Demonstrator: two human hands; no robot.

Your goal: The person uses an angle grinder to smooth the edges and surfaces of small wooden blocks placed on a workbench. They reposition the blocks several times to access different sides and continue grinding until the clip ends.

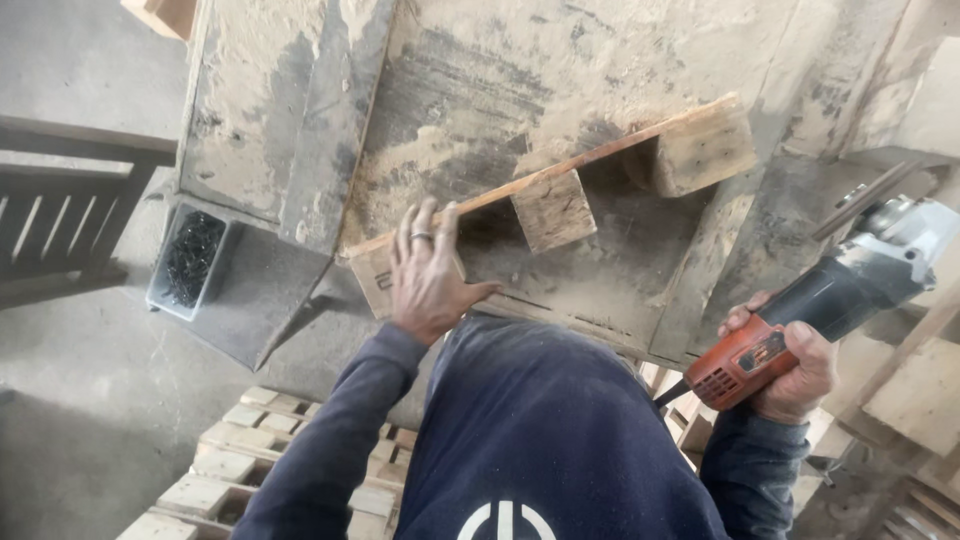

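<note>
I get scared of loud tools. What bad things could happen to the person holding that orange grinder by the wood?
1. Both hands look bare, so the left hand, pressed on the wooden piece with blocks, might pick up splinters or be close to the disc if the angle grinder comes across.
2. Only the right hand grips the grinder, so a kick could be harder to control.
3. The dusty workbench suggests flying dust.
</note>
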